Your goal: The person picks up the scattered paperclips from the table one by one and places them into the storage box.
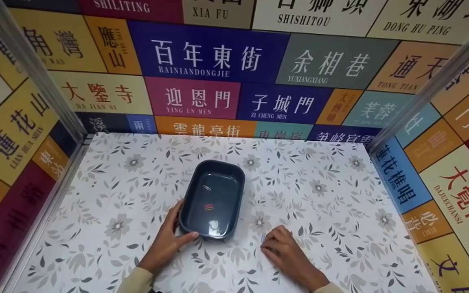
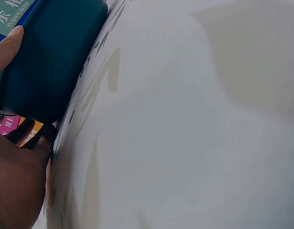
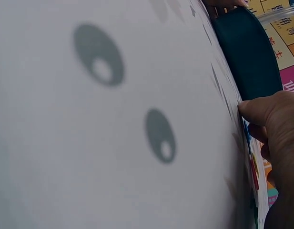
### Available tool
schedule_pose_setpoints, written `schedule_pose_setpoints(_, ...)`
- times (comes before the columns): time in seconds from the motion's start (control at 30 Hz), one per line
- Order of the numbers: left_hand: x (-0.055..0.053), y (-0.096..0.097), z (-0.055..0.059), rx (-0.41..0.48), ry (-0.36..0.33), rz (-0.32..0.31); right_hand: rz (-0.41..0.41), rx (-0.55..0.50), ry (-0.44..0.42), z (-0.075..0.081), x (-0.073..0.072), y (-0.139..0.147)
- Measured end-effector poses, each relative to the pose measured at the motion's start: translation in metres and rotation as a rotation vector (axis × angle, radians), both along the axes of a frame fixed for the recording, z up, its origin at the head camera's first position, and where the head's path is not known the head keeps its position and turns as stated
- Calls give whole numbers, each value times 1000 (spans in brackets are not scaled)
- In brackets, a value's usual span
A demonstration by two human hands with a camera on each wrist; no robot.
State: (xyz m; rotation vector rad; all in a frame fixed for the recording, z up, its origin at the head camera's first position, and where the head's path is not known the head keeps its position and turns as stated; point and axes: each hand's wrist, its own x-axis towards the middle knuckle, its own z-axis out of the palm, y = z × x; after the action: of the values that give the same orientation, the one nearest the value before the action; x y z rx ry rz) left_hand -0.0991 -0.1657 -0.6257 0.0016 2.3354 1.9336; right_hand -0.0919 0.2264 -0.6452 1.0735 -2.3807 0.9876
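A dark blue rectangular baking dish (image 1: 212, 165) with rounded corners sits on the flower-patterned tabletop. In it lie a small pale paper clip (image 1: 206, 187) and a little cluster of red and yellow clips (image 1: 209, 207). My left hand (image 1: 169, 240) grips the dish at its near left corner, thumb on the rim and fingers along the outer wall; the left wrist view shows the thumb (image 2: 11, 45) there. Right of the dish, my right hand (image 1: 285, 254) is low at the table with curled fingers, pinching a small bluish paper clip (image 1: 263, 237) at the fingertips.
Panels of coloured signs with Chinese lettering (image 1: 208, 53) stand behind the table and on both sides. Clear corner posts (image 1: 417, 93) rise at the back left and back right. The white tabletop (image 1: 332, 215) carries printed grey leaves and flowers.
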Motion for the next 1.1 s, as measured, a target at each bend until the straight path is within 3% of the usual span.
schedule_pose_setpoints(0.23, -1, 1, 1, -5, -19, 3, -13, 20, -46, -1, 1, 1)
schedule_pose_setpoints(0.6, -2, -1, 1, -15, -6, -3, -26, 65, -50, 5, 1, -2)
schedule_pose_setpoints(0.83, 0, 0, 3, 1, 5, -6, -9, 3, -9, 8, -1, -4)
schedule_pose_setpoints(1.1, -1, -2, 0, 16, -1, -17, -4, -119, -97, 15, -2, -10)
